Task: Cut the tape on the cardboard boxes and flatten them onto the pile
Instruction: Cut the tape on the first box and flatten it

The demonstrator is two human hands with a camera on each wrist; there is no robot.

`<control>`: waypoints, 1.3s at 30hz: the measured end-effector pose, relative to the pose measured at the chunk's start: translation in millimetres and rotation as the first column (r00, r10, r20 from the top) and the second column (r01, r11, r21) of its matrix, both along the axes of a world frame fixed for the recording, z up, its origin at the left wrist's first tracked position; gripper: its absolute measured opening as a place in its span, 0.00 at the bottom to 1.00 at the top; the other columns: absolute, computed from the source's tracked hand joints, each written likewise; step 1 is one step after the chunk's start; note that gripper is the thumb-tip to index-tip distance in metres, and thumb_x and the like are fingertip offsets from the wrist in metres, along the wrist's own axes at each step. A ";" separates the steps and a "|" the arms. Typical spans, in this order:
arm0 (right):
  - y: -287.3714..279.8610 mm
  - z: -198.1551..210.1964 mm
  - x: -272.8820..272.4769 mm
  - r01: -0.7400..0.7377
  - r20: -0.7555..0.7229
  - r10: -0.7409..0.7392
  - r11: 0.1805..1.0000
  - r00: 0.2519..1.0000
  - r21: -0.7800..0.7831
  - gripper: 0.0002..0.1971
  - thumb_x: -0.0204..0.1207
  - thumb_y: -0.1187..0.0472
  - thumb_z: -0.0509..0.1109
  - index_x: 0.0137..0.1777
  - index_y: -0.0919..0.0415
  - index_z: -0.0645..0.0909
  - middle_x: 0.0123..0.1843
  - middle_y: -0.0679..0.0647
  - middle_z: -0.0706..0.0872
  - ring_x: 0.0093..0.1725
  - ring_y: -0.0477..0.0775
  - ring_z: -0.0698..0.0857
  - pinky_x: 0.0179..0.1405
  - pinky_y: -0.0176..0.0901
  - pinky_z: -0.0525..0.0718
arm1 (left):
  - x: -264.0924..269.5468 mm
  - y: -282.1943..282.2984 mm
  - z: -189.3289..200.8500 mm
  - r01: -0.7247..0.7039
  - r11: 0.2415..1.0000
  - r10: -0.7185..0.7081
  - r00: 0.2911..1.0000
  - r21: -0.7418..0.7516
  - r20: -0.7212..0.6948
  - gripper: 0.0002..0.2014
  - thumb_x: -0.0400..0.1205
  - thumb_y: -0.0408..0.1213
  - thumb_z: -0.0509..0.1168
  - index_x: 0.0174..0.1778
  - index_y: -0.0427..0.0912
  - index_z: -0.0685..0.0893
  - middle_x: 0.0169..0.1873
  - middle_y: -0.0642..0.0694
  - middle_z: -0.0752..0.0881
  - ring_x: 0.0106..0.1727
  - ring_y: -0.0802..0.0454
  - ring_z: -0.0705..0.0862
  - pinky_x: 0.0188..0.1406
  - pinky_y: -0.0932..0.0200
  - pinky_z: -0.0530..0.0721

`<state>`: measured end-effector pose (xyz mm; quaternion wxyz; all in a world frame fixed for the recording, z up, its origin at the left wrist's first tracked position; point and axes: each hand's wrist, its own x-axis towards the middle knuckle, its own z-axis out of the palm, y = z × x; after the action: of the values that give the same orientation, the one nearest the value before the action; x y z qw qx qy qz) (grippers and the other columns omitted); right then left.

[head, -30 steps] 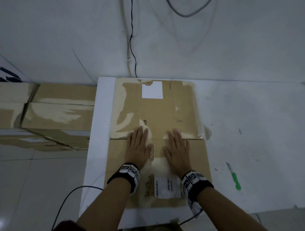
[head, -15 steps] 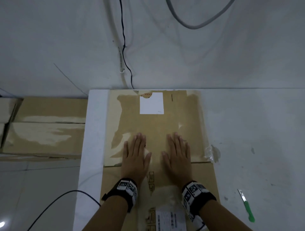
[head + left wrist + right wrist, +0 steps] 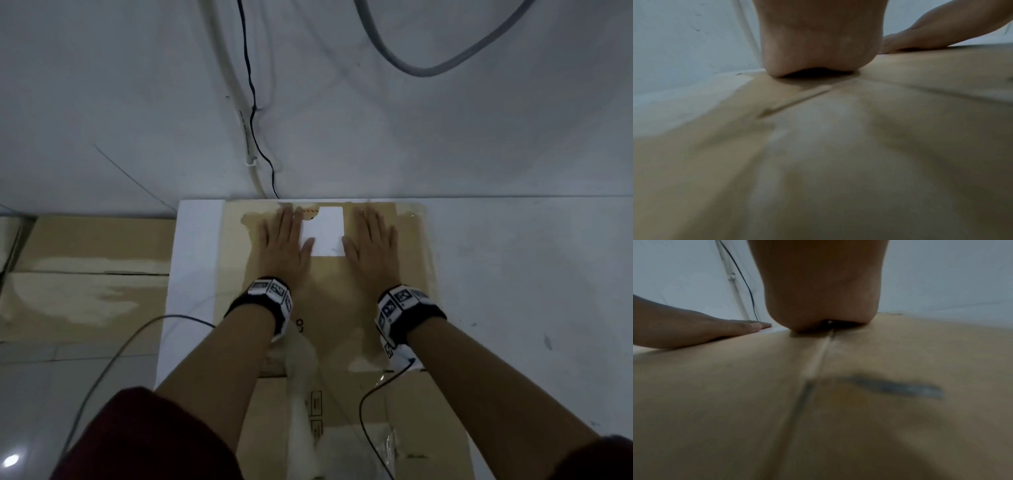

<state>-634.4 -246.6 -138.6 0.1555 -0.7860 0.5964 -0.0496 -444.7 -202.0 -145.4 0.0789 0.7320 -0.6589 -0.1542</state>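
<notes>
Flattened brown cardboard box [image 3: 329,308] lies on the white table [image 3: 191,274], far edge against the wall. Left hand [image 3: 284,246] and right hand [image 3: 371,246] press flat on its far end, either side of a white rectangular label [image 3: 327,236]; both grips released, fingers straight. More flattened brown cardboard [image 3: 89,277] lies left of the table.

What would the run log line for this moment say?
phase: flattening | left hand: flat on cardboard box | right hand: flat on box | white label between hands

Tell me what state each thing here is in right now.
Brown flattened cardboard box: lying flat on the white table, pressed by both hands.
White rectangular label: stuck on the box, between the hands.
Left hand: flat, fingers straight, pressing.
Right hand: flat, fingers straight, pressing.
</notes>
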 end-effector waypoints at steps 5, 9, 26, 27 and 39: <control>-4.9 -5.1 2.0 -0.001 -0.029 0.001 1.000 1.000 -0.014 0.40 0.79 0.36 0.34 0.88 0.54 0.49 0.89 0.53 0.47 0.88 0.54 0.46 0.84 0.60 0.39 | 6.6 -8.1 -8.5 0.027 0.999 -0.027 1.000 -0.028 0.013 0.36 0.83 0.57 0.34 0.85 0.42 0.49 0.85 0.43 0.48 0.86 0.48 0.45 0.83 0.41 0.40; -14.6 -2.3 -3.4 -0.030 0.020 0.029 0.997 0.999 0.075 0.35 0.83 0.38 0.42 0.88 0.50 0.46 0.89 0.52 0.43 0.88 0.52 0.42 0.84 0.60 0.37 | 7.5 -13.2 -3.4 0.040 0.998 -0.041 0.999 0.043 0.028 0.40 0.79 0.60 0.29 0.85 0.42 0.44 0.85 0.44 0.43 0.85 0.49 0.41 0.83 0.42 0.37; -0.9 12.1 -60.2 0.115 -0.081 -0.099 0.967 0.992 0.226 0.37 0.84 0.34 0.49 0.87 0.42 0.38 0.88 0.55 0.36 0.87 0.57 0.37 0.82 0.68 0.37 | 39.6 45.9 7.5 -0.145 0.975 0.140 0.989 0.170 0.041 0.41 0.75 0.69 0.32 0.84 0.56 0.37 0.84 0.43 0.34 0.83 0.36 0.34 0.79 0.32 0.35; 3.8 14.6 -62.7 0.099 -0.075 -0.085 0.970 0.994 0.221 0.35 0.85 0.37 0.50 0.87 0.44 0.40 0.89 0.57 0.37 0.87 0.58 0.39 0.83 0.67 0.39 | 37.9 49.9 10.9 -0.147 0.972 0.147 0.989 0.181 0.014 0.41 0.75 0.68 0.32 0.84 0.54 0.38 0.84 0.42 0.34 0.84 0.38 0.34 0.79 0.33 0.35; 232.5 2.0 -84.0 -0.035 0.051 0.033 0.998 0.998 0.049 0.30 0.87 0.45 0.44 0.88 0.46 0.44 0.89 0.48 0.45 0.87 0.48 0.41 0.85 0.60 0.42 | -50.2 245.0 4.4 -0.020 1.000 0.020 0.999 0.007 0.043 0.31 0.87 0.54 0.42 0.86 0.46 0.51 0.85 0.43 0.48 0.86 0.45 0.46 0.82 0.35 0.42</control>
<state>-718.4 -14.2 -136.7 0.1909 -0.7904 0.5799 -0.0515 -495.0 43.0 -141.0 0.0637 0.7419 -0.6527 -0.1400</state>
